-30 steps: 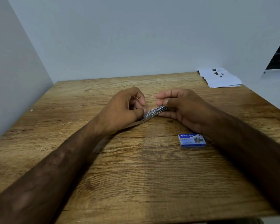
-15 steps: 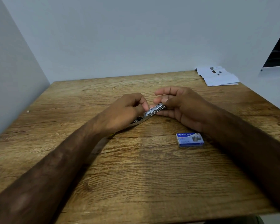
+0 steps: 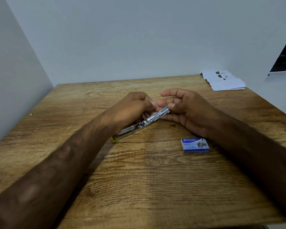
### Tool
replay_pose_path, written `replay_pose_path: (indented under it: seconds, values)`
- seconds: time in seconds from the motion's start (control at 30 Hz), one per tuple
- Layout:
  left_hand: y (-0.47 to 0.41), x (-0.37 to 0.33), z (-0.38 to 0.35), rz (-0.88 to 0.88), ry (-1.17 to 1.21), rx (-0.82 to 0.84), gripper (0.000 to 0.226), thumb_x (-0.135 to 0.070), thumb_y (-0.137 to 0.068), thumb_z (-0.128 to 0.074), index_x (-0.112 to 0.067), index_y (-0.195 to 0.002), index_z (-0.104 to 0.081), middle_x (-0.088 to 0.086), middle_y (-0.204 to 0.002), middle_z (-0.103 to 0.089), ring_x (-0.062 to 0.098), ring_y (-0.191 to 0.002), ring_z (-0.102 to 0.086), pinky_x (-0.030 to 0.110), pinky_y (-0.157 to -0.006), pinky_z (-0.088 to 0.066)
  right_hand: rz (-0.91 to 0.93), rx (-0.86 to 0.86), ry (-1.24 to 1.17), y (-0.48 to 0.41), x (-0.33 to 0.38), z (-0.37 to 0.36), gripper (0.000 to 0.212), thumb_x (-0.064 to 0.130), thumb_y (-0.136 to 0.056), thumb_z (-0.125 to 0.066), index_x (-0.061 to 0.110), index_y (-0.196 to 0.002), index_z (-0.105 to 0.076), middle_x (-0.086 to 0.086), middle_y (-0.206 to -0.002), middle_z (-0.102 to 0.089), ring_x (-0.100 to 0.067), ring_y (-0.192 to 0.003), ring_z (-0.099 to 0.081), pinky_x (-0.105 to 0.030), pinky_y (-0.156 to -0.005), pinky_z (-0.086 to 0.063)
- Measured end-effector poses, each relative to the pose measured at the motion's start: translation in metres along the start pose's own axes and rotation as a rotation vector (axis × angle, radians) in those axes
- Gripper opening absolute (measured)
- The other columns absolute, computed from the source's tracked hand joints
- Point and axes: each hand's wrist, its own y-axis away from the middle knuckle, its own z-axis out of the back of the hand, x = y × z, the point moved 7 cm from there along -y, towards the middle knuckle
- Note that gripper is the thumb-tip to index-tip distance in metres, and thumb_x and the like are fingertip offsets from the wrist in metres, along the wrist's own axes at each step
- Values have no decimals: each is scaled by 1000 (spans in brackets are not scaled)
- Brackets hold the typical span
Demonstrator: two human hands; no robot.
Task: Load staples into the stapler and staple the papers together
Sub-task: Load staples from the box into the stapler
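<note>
Wood-grain surface (image 3: 139, 187) is being used. Opened metal stapler (image 3: 149, 120), long axis running diagonally from yellow near-left end to raised far-right tip, is being gripped by left hand (image 3: 130, 109) and right hand (image 3: 188, 111). Blue staple box (image 3: 195, 145) is lying nearby; papers (image 3: 224, 80) are lying far-right.

On the wooden tabletop (image 3: 139, 187), the opened metal stapler (image 3: 139, 124) lies mid-table between both hands; the small blue staple box (image 3: 195, 145) sits right of it, nearer; the white papers (image 3: 224, 80) lie far right.

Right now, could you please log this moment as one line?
stage: loading | both hands on opened stapler | staple box shut | papers untouched
</note>
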Motion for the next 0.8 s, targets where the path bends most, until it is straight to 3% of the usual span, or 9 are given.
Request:
replay_pose_path:
  seconds: [0.1,0.2,0.3,0.4,0.47,0.57,0.7,0.8]
  values:
    - [0,5,0,-3,19,40,11,-19,-89,-67,-11,-93,-72,6,-101,-79,16,-84,-66,36,-76,-49,16,-16,17,2,2,-1,37,-17,-95,-42,4,-116,-64,-12,-93,-76,-25,-89,-76,-35,-74,-62]
    - [3,5,0,-25,6,85,8,-12,-90,-65,-10,-94,-72,15,-109,-76,18,-88,-65,39,-81,-50,13,-39,23,2,2,-1,35,-16,-95,-43,3,-115,-65,-16,-98,-74,-27,-90,-75,-37,-75,-63]
    - [9,1,5,-40,0,74,27,-29,-97,-62,-5,-100,-72,13,-103,-76,18,-85,-64,38,-81,-50,4,-55,30,2,2,0,34,-15,-95,-44,3,-114,-66,-18,-101,-74,-28,-93,-76,-37,-76,-62]
    - [19,-5,11,-68,-110,109,35,-45,-88,-68,-12,-98,-74,5,-95,-76,14,-81,-67,33,-78,-52,1,-64,26,2,1,1,32,-14,-96,-46,3,-112,-67,-17,-99,-74,-28,-94,-77,-39,-79,-62]
    - [23,-5,13,-105,-268,110,26,-39,-81,-81,-20,-97,-74,3,-93,-76,9,-79,-69,29,-76,-53,6,-70,65,2,1,1,30,-12,-96,-46,4,-112,-67,-18,-102,-73,-31,-99,-75,-40,-81,-62]
    - [23,-7,18,-185,-456,37,13,-26,-83,-82,-23,-94,-76,-5,-85,-76,3,-74,-68,27,-69,-54,8,-77,182,1,3,0,27,-8,-98,-47,6,-109,-67,-20,-106,-73,-31,-105,-73,-36,-81,-62]
    - [23,-9,28,-230,-474,-26,12,-10,-89,-73,-20,-91,-77,-6,-83,-76,5,-75,-69,23,-70,-54,87,-70,520,4,11,-3,29,-11,-93,-53,8,-106,-70,-15,-102,-75,-21,-99,-74,-31,-79,-63]
    - [23,-6,26,-208,-444,19,20,-6,-86,-70,-23,-97,-73,-6,-85,-74,2,-71,-66,23,-67,-53,112,-51,574,6,13,-4,24,-10,-92,-59,6,-107,-71,-14,-100,-75,-16,-90,-73,-31,-79,-63]
